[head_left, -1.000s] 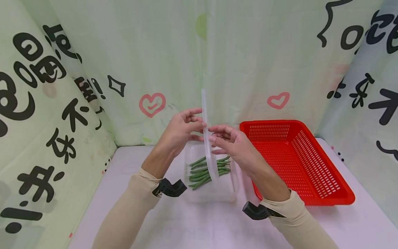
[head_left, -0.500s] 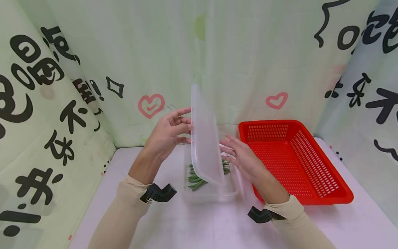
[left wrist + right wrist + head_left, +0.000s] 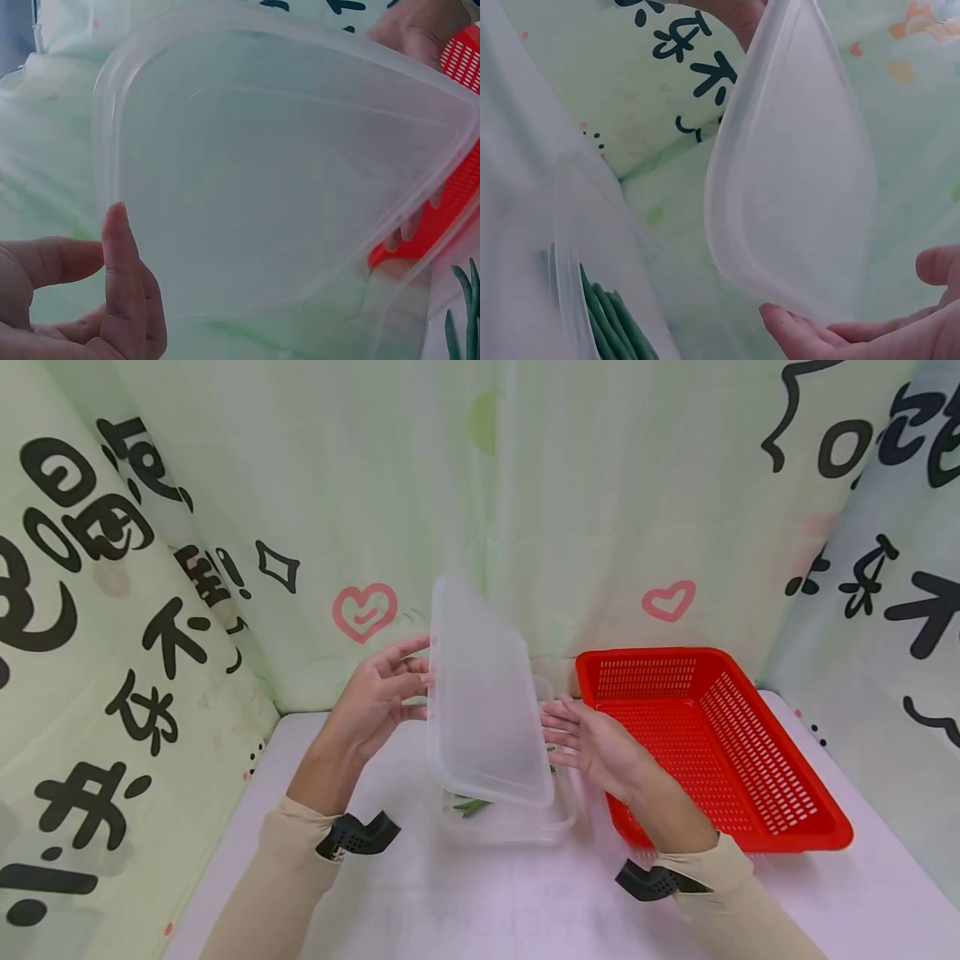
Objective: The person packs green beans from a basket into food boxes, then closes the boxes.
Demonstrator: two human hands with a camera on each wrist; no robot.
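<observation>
A frosted clear plastic lid [image 3: 487,702] is held tilted over a clear food container [image 3: 502,835]. My left hand [image 3: 375,689] pinches the lid's left edge between thumb and fingers, as the left wrist view shows at the lid's rim [image 3: 109,150]. My right hand [image 3: 600,743] has its fingers extended against the lid's lower right side; in the right wrist view its fingertips [image 3: 776,319] are right under the lid's edge. Green beans [image 3: 615,322] lie inside the container, mostly hidden behind the lid in the head view.
A red perforated plastic basket [image 3: 727,760] stands on the right, close beside my right forearm. Underneath is a pale cloth-covered table [image 3: 465,902]. Patterned curtains [image 3: 570,510] rise at the back and both sides.
The lid has turned from edge-on to a slanted face and shifted left and lower. My left hand has moved left with it; my right hand has moved right and its fingers have straightened.
</observation>
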